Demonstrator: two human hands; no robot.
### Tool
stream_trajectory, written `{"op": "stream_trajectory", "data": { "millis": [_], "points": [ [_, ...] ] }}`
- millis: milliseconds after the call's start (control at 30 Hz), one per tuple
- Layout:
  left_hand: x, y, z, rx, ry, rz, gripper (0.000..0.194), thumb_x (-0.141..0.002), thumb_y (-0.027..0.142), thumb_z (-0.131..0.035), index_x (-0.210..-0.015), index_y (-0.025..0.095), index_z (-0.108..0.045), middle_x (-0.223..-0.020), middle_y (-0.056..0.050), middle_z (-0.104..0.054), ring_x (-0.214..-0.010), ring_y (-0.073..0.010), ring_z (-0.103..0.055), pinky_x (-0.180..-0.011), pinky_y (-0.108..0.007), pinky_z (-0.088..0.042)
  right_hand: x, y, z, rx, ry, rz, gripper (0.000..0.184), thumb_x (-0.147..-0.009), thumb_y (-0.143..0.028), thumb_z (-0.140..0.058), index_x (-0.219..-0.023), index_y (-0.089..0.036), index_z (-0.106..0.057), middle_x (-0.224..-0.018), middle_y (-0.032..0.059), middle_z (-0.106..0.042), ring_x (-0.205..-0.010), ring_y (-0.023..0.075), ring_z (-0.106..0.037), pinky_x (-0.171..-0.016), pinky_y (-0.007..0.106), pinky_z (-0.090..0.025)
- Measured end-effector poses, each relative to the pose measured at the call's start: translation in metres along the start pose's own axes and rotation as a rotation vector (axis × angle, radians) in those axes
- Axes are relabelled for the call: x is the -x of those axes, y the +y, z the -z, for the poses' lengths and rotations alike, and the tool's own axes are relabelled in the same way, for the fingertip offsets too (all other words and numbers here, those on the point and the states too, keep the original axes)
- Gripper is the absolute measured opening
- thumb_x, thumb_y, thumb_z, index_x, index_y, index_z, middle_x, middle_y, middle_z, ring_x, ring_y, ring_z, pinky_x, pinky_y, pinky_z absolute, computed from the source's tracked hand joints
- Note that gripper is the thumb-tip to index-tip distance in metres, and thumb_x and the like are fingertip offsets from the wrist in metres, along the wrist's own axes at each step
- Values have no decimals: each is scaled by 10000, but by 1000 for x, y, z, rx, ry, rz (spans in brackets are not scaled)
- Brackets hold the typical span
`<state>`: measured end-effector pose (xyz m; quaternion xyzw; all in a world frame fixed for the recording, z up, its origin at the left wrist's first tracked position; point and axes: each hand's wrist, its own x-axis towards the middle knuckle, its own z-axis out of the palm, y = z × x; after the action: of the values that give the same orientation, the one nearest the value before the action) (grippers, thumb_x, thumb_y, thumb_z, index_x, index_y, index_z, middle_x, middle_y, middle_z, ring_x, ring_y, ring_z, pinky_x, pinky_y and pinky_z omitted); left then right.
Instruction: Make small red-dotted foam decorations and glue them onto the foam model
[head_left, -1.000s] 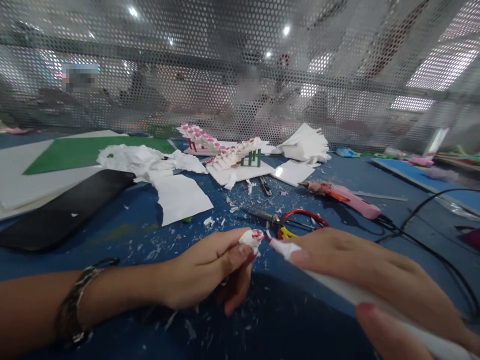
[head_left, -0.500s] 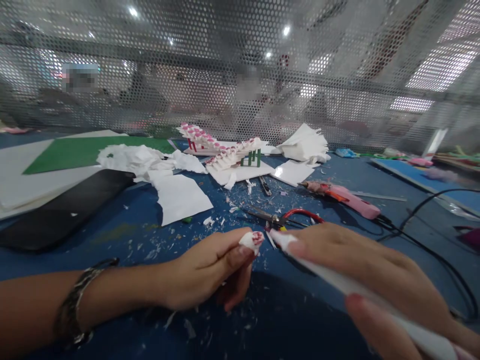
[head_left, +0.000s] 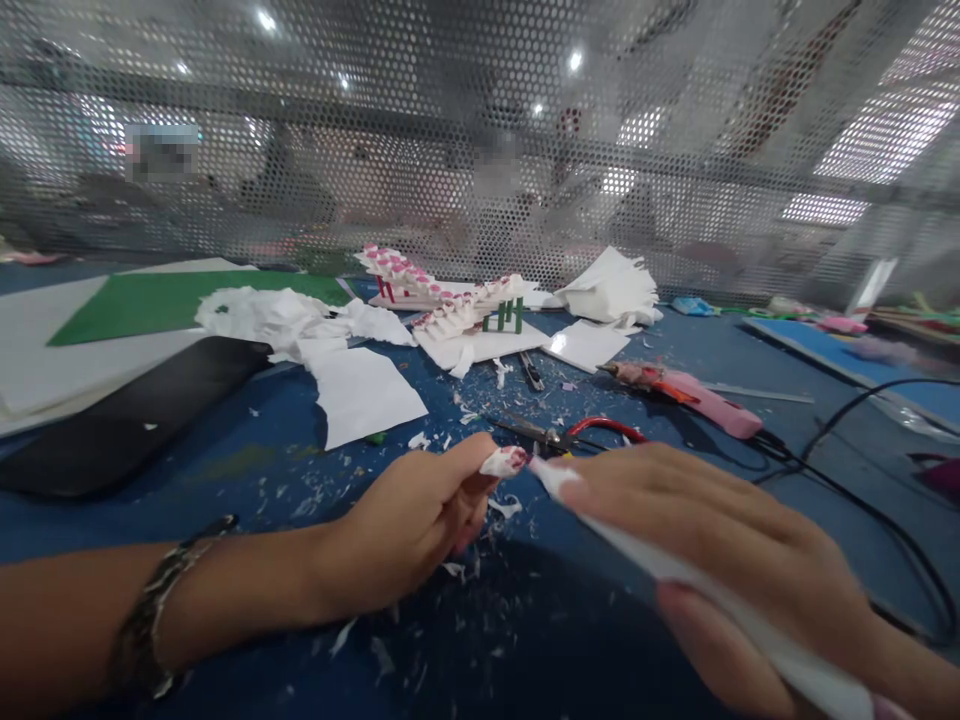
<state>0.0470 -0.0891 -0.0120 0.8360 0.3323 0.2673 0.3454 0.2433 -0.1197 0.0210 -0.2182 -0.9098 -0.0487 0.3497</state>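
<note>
My left hand [head_left: 420,520] is closed, pinching a small white crumpled piece [head_left: 501,461] with a dark red end between thumb and fingers. In my right hand [head_left: 720,540] lies a long white tapered tube [head_left: 675,562] with a pink tip, slanting up to the left. That tip is right beside the red end of the piece; whether they touch I cannot tell. Just beyond it rests a red-handled cutting tool [head_left: 555,438], partly hidden by my right hand. Further back stands a curved model of white steps [head_left: 457,312] with pink-red spots and green posts.
A pink corded tool [head_left: 697,398] lies at the right, its black cable [head_left: 847,400] curving towards me. On the left are a black flat case [head_left: 135,415], white paper [head_left: 367,398], crumpled tissue [head_left: 277,320] and a green sheet [head_left: 150,300]. Perforated metal [head_left: 420,190] stands behind. Scraps litter the blue table.
My left hand has risen slightly and tilted the white piece, its red end now pointing right. My right hand has moved a little left, bringing the tube's tip closer to it.
</note>
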Motion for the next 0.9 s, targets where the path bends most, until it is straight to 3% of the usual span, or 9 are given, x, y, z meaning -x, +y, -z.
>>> {"op": "stream_trajectory", "data": {
  "millis": [267,400,533,633,900],
  "points": [
    [-1,-4,0,-88,39,-4,244,-856,228,-231,-633,203,-328,-440,73,-428,-376,-71,-396,-403,-179,-292,4,1,-3,61,-18,17,339,-741,-141,-379,-1054,-126,-511,-991,74,-634,-949,133,-567,-842,257,-464],
    [-1,-4,1,-160,40,2,243,-843,204,-224,-634,199,-347,-435,67,-452,-378,-76,-419,-414,-183,-301,1,1,-3,155,21,-53,329,-734,-100,-365,-1018,-117,-529,-952,82,-648,-913,121,-586,-816,245,-475],
    [-1,-5,1,-166,12,8,209,-827,194,-250,-672,196,-390,-439,64,-483,-388,-82,-444,-419,-182,-306,-3,-1,-2,121,-46,32,319,-707,-82,-391,-980,-122,-550,-916,66,-664,-873,114,-603,-816,227,-476],
    [-1,-6,1,-171,8,10,226,-834,164,-230,-684,196,-397,-444,68,-501,-380,-74,-440,-438,-177,-320,-2,0,-4,114,6,-45,334,-711,-69,-380,-997,-127,-542,-916,68,-660,-881,127,-599,-806,257,-483],
    [-1,-7,2,-151,7,-13,189,-817,140,-241,-743,194,-406,-451,71,-518,-366,-72,-450,-419,-166,-332,2,0,-6,114,0,-76,344,-719,-65,-382,-1017,-125,-542,-955,66,-648,-922,127,-576,-829,259,-465]
  ]
}}
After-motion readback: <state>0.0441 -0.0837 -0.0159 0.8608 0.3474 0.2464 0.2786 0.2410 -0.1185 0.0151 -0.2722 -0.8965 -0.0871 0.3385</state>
